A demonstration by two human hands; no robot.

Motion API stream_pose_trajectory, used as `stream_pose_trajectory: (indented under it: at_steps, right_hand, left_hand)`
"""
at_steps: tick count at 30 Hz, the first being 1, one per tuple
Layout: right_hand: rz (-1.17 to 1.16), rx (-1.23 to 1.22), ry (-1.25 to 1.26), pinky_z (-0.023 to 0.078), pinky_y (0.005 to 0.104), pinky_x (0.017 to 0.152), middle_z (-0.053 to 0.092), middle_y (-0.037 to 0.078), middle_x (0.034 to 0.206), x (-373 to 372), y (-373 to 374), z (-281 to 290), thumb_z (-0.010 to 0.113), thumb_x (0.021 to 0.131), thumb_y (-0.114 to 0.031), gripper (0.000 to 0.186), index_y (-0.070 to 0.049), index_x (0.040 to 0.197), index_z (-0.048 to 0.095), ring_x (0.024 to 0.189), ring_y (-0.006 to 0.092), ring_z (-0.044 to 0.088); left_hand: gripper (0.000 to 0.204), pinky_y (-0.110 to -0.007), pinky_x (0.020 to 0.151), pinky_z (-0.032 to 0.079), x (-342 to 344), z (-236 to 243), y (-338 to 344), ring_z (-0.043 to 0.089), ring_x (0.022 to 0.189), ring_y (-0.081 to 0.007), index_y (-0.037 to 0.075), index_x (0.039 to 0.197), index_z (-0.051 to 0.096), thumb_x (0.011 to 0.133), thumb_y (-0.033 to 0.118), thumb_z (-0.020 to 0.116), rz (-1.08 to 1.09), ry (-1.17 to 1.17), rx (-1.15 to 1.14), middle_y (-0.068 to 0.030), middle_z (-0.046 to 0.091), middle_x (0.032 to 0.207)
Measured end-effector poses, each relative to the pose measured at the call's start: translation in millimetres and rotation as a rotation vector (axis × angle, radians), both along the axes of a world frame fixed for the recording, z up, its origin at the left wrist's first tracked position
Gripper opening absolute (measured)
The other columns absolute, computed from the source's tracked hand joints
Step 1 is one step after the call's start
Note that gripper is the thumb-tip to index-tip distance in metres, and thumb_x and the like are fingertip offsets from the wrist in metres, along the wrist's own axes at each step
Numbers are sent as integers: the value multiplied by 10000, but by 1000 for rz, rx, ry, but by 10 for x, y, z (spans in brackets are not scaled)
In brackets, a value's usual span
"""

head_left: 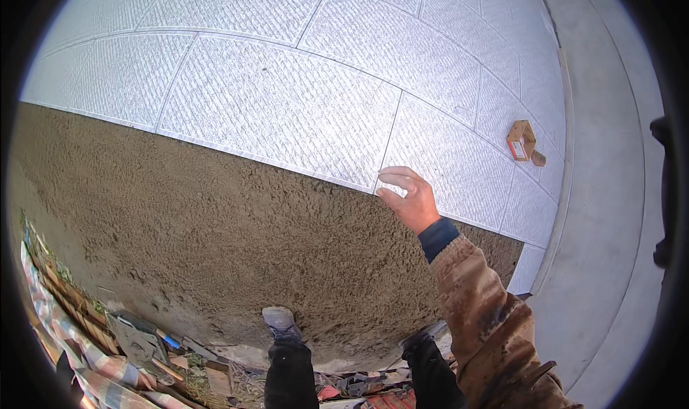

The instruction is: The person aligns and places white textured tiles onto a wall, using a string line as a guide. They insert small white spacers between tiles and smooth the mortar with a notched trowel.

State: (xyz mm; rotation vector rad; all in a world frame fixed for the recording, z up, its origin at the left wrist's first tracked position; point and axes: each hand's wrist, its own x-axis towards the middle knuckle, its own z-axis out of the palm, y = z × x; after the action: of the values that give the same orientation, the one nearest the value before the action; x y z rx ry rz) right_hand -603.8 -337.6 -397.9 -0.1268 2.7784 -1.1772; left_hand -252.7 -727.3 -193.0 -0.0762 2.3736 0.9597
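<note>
My right hand (409,197), in a dark blue cuff and a mud-spotted brown sleeve, reaches to the near edge of the laid paving tiles. Its fingers are bent, with a gap between thumb and fingertips, and nothing shows between them. The fingertips are at the narrow joint (388,143) between a large pale grey ribbed tile (280,111) and the similar tile (448,154) to its right. Below the tile edge spreads a bed of rough, damp brown mortar (237,222). My left hand is out of view.
A small open cardboard box (515,150) sits on the tiles at right, a small brown piece (538,158) beside it. Smooth concrete (599,157) runs along the right. My shoe (278,318) stands at the mortar's near side. Lower left lie a checked cloth (97,359), boards and debris.
</note>
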Motion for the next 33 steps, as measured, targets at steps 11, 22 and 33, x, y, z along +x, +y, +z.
stream_pose_trajectory:
  at_steps: [11, 22, 33]
  right_hand:
    - [-327, -767, -524, 499, 239, 711, 629, -1, 907, 1862, -613, 1977, 698, 864, -38, 177, -44, 1014, 606, 823, 65, 600]
    - [158, -512, -201, 475, 407, 751, 594, 89, 882, 2769, -153, 4285, 624, 890, -160, 194, -86, 1069, 636, 908, 314, 576]
    - [18, -896, -110, 478, 323, 773, 614, 61, 957, 3587, 1253, 5357, 637, 888, -123, 224, -60, 1102, 625, 845, 233, 602]
  left_hand:
    - [195, -507, 814, 493, 487, -173, 228, 603, 933, -403, 48, 974, 671, 824, 167, 632, -24, -138, -2, -185, 659, 985]
    - [890, -392, 938, 464, -317, 687, 1974, 540, 1142, -308, 124, 1413, 343, 680, 238, 835, 99, 168, 391, -185, 454, 1312]
    - [389, -387, 902, 473, -198, 2555, 3457, 580, 1087, -287, 102, 1212, 625, 847, 193, 722, -314, 33, 492, -146, 577, 1192]
